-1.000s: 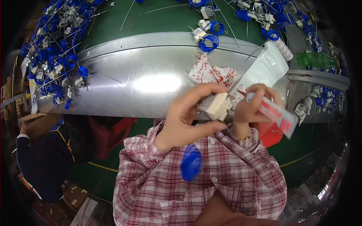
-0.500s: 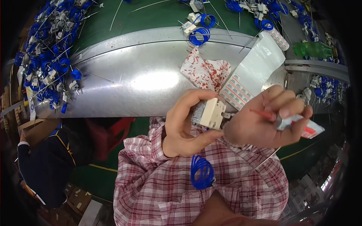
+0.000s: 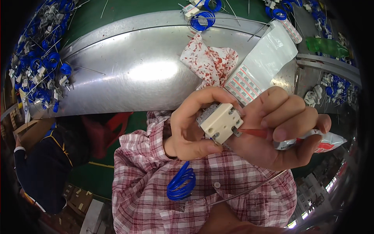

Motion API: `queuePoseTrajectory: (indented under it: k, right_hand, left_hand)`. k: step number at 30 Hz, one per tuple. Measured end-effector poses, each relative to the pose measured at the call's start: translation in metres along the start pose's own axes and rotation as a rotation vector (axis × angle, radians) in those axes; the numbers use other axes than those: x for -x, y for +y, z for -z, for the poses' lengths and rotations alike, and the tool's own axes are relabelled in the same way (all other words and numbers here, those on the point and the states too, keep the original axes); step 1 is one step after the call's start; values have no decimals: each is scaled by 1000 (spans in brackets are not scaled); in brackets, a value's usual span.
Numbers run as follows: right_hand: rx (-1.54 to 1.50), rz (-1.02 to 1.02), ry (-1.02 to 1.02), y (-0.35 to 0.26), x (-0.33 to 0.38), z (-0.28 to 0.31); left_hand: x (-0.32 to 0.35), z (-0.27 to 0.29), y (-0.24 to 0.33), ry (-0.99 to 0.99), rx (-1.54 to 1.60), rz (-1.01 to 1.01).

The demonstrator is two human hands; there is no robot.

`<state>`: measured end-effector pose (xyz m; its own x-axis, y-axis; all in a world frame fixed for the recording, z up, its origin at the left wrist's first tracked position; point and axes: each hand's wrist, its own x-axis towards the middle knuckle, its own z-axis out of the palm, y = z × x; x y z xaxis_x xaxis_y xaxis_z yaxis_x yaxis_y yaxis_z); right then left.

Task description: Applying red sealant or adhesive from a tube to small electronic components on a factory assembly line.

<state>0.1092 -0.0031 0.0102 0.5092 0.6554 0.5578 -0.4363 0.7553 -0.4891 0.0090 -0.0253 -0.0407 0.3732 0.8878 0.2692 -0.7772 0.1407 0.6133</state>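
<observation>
1. My left hand point(image 3: 191, 128) is clenched around a small cream block point(image 3: 219, 122), thumb under its lower edge and fingers curled over the top, so the block sits up close in front of my chest.
2. The block's pale face is turned toward me and shows a few small screw heads near its corners; a grey part shows behind it.
3. My right hand point(image 3: 278, 134) grips a squeezed tube point(image 3: 311, 141), white and red, lying across my palm with its crumpled end sticking out to the right.
4. The tube's thin red nozzle point(image 3: 252, 132) points left and its tip touches the right edge of the block.
5. A coil of blue wire point(image 3: 181, 182) hangs below my left hand against my checked sleeve point(image 3: 148, 156), and a thin metal rod point(image 3: 249, 190) runs slanting under my right hand.
6. Beyond my hands lies the curved metal table point(image 3: 128, 82). On it, just behind my fingers, are a crumpled red-and-white cloth point(image 3: 208, 62) and a clear bag point(image 3: 269, 54) over a sheet of small red labels point(image 3: 243, 85).
7. Heaps of blue wire coils point(image 3: 41, 74) with white parts lie along the table's left edge, well apart from my hands.
8. At lower left, a person in a dark jacket point(image 3: 37, 171) is nearby.
</observation>
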Motion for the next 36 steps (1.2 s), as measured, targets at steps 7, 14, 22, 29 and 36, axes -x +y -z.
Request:
queuePoseTrajectory:
  k: [7, 14, 22, 29, 36]
  right_hand:
    - [64, -32, -25, 1, 0, 1]
    - [64, -45, -71, 2, 1, 1]
    - [91, -52, -162, 1, 0, 2]
    - [153, -43, -207, 0, 1, 1]
    - [358, 152, -128, 11, 13, -5]
  left_hand:
    - [-2, -2, 1, 48, -96, 56]
    - [-3, 1, -4, 18, -84, 13]
    - [-3, 3, -4, -18, -65, 9]
    - [-1, 5, -6, -38, 79, -19]
    - [4, 11, -1, -43, 54, 68]
